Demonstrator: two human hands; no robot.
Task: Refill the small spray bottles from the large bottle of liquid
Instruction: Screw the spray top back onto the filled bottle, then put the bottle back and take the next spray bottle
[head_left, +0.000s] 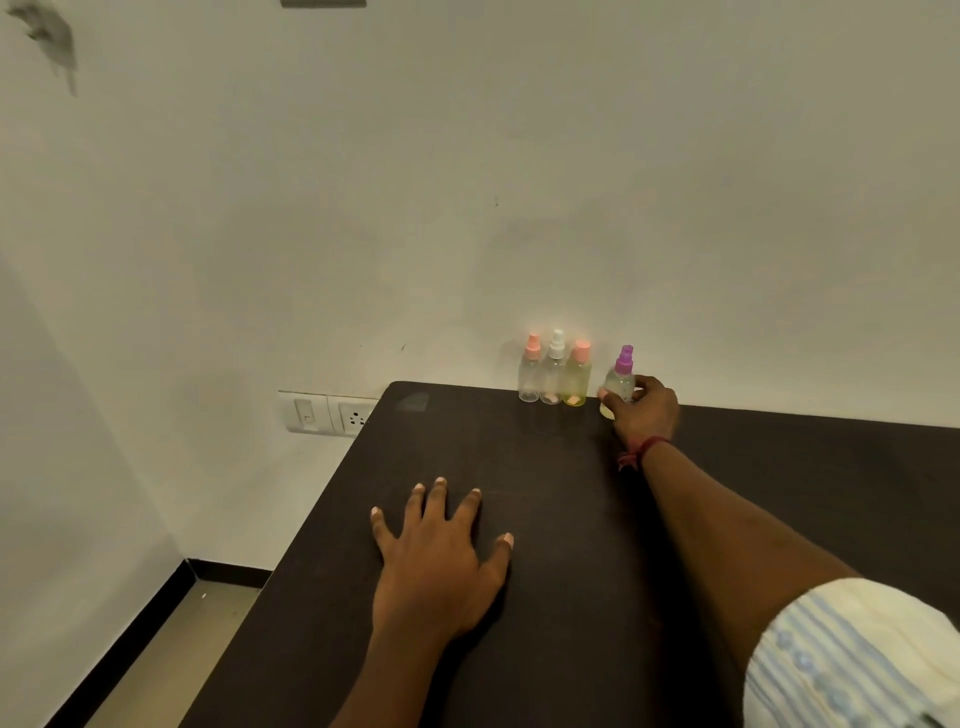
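Three small spray bottles stand in a row at the table's far edge against the wall: a clear one with a pink cap (530, 371), a clear one with a white cap (554, 370), and a yellowish one with a pink cap (577, 375). Just right of them, my right hand (644, 410) grips a fourth small bottle with a purple cap (621, 376), upright at the table's far edge. My left hand (439, 561) rests flat on the dark table with fingers spread. No large bottle is in view.
The dark brown table (545, 649) runs up to a white wall. A switch and socket plate (332, 414) sits on the wall left of the table's far corner. Floor and black skirting show at the lower left.
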